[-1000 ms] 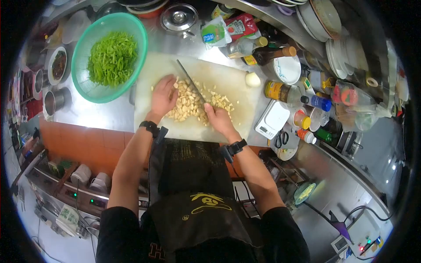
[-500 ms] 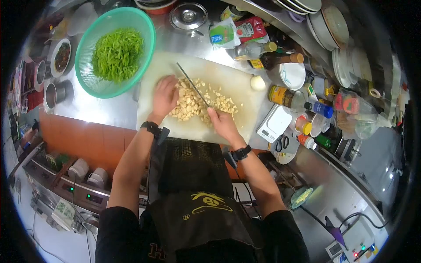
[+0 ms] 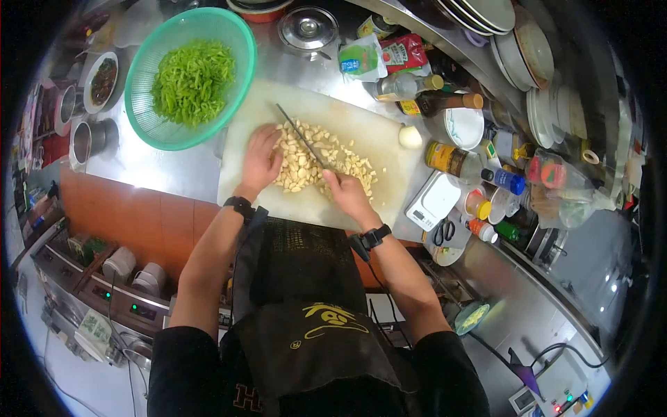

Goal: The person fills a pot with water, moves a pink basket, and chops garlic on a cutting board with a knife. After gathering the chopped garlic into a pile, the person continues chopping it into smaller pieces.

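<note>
A white cutting board carries a spread of pale garlic cloves, whole at the left and chopped pieces at the right. My right hand is closed around the handle of a kitchen knife, whose thin blade edge runs up and left across the pile. At the pile's left edge, my left hand rests with bent fingers held together against the cloves, left of the blade. What lies under its fingertips is hidden. A peeled white bulb sits near the board's right corner.
A green colander of sliced green vegetable stands beside the board's upper left. Rightward are a white scale, black scissors, jars and bottles. A metal lid lies behind; stacked plates stand upper right.
The knife and my right hand have shifted slightly left across the garlic. My left hand stays at the pile's left edge. The whole view has tilted a little.
</note>
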A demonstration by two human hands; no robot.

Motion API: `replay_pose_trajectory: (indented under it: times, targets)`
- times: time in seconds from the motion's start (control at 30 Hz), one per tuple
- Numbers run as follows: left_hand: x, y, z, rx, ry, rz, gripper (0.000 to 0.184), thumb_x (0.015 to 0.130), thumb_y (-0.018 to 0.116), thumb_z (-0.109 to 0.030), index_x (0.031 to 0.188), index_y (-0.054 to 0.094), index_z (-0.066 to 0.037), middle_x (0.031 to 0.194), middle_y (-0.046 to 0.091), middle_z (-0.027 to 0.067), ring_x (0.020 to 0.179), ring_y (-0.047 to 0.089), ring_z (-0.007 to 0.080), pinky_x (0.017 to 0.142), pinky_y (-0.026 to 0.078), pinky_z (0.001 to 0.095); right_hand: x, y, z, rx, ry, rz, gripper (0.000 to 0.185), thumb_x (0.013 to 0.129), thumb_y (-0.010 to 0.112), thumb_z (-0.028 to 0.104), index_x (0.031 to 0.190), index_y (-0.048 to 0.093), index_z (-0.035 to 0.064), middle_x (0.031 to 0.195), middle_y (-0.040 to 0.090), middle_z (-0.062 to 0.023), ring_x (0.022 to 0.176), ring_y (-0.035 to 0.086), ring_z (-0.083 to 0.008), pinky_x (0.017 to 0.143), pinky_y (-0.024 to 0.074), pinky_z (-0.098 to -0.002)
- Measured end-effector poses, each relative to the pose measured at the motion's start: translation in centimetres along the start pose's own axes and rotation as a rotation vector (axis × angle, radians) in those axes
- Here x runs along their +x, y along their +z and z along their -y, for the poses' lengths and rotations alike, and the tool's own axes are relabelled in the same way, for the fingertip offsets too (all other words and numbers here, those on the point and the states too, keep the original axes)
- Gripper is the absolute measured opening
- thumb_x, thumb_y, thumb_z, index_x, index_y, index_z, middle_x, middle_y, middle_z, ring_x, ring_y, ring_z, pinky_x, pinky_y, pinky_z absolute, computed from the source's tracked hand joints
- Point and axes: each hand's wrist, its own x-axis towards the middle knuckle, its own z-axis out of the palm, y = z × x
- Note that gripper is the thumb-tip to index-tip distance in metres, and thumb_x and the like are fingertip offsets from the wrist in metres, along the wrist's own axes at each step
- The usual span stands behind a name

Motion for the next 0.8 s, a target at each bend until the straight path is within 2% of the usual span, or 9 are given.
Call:
replay_pose_trajectory:
  times: [0.03, 0.13, 0.23, 0.43, 0.53, 0.63, 0.67, 0.77, 0.8]
  targets:
    - [0.0, 0.1, 0.0, -0.009, -0.013, -0.007, 0.043, 0.087, 0.067, -0.006, 0.130, 0.064, -0.001, 0.143, 0.059, 0.0199, 0.137, 0.052, 0.0437, 0.116, 0.043, 0.0517, 0.1, 0.3, 0.4, 0.012, -0.029, -0.022, 0.074, 0.106, 0.051, 0.063, 0.097, 0.074, -0.0064, 0.080, 0.069, -0.0287, 0.077, 0.069, -0.0430, 0.074, 0.0541, -0.0459]
    - [-0.3, 0.6, -0.4, -0.025, -0.034, -0.024, 0.042, 0.088, 0.066, -0.005, 0.130, 0.063, -0.001, 0.144, 0.057, 0.0200, 0.136, 0.052, 0.0441, 0.116, 0.042, 0.0521, -0.9, -1.5, 3.0, 0.096, 0.119, 0.050, 0.072, 0.106, 0.051, 0.063, 0.097, 0.074, -0.0045, 0.079, 0.069, -0.0278, 0.076, 0.069, -0.0428, 0.073, 0.0542, -0.0454]
    - [-1.1, 0.5, 0.2, 0.026, -0.056, -0.061, 0.042, 0.089, 0.066, -0.005, 0.131, 0.063, -0.001, 0.145, 0.057, 0.0201, 0.135, 0.052, 0.0440, 0.115, 0.043, 0.0520, -1.0, -0.8, 1.3, 0.133, 0.001, 0.024, 0.070, 0.106, 0.052, 0.062, 0.097, 0.075, -0.0039, 0.078, 0.069, -0.0270, 0.075, 0.069, -0.0422, 0.074, 0.0545, -0.0454]
    - [-2.0, 0.5, -0.4, 0.014, -0.083, -0.056, 0.043, 0.088, 0.067, -0.006, 0.131, 0.062, -0.002, 0.145, 0.056, 0.0208, 0.133, 0.053, 0.0444, 0.112, 0.044, 0.0519, 0.6, 0.8, 0.3, 0.014, -0.050, 0.000, 0.067, 0.107, 0.052, 0.059, 0.100, 0.076, -0.0032, 0.081, 0.070, -0.0268, 0.077, 0.070, -0.0402, 0.075, 0.0545, -0.0453]
    - [-1.4, 0.9, -0.2, -0.007, -0.076, -0.077, 0.044, 0.089, 0.068, -0.006, 0.132, 0.061, -0.002, 0.145, 0.055, 0.0210, 0.133, 0.053, 0.0446, 0.113, 0.043, 0.0514, 0.1, -0.4, 1.5, 0.077, 0.038, 0.039, 0.068, 0.107, 0.052, 0.060, 0.100, 0.076, -0.0034, 0.084, 0.071, -0.0284, 0.080, 0.071, -0.0412, 0.076, 0.0547, -0.0456]
    - [-2.5, 0.7, -0.2, 0.020, -0.091, -0.105, 0.046, 0.089, 0.067, -0.006, 0.133, 0.059, -0.001, 0.146, 0.054, 0.0216, 0.133, 0.052, 0.0456, 0.114, 0.042, 0.0516, -0.8, -0.6, 1.9, 0.065, -0.025, 0.032, 0.068, 0.107, 0.052, 0.060, 0.100, 0.075, -0.0038, 0.085, 0.071, -0.0285, 0.081, 0.071, -0.0411, 0.077, 0.0549, -0.0452]
    - [-2.6, 0.6, -0.2, 0.044, -0.083, -0.108, 0.046, 0.089, 0.067, -0.006, 0.134, 0.059, 0.000, 0.146, 0.054, 0.0219, 0.134, 0.051, 0.0460, 0.115, 0.042, 0.0518, -0.5, -0.9, 2.1, 0.019, 0.123, 0.137, 0.067, 0.107, 0.052, 0.059, 0.103, 0.075, -0.0037, 0.086, 0.072, -0.0281, 0.081, 0.071, -0.0405, 0.079, 0.0555, -0.0443]
    - [-2.5, 0.8, -0.6, 0.013, -0.077, -0.105, 0.048, 0.089, 0.067, -0.005, 0.135, 0.058, 0.001, 0.146, 0.054, 0.0226, 0.135, 0.050, 0.0470, 0.116, 0.041, 0.0523, 0.4, -0.2, 1.6, -0.021, 0.021, 0.087, 0.068, 0.107, 0.052, 0.060, 0.102, 0.075, -0.0041, 0.083, 0.071, -0.0279, 0.079, 0.071, -0.0405, 0.077, 0.0555, -0.0445]
    - [-2.6, 0.7, -0.6, -0.011, -0.078, -0.100, 0.048, 0.089, 0.067, -0.005, 0.136, 0.057, 0.002, 0.146, 0.054, 0.0228, 0.135, 0.050, 0.0472, 0.116, 0.041, 0.0524, 0.6, -0.5, 2.1, 0.011, 0.079, 0.123, 0.069, 0.107, 0.051, 0.060, 0.102, 0.075, -0.0040, 0.083, 0.071, -0.0282, 0.080, 0.071, -0.0406, 0.078, 0.0554, -0.0447]
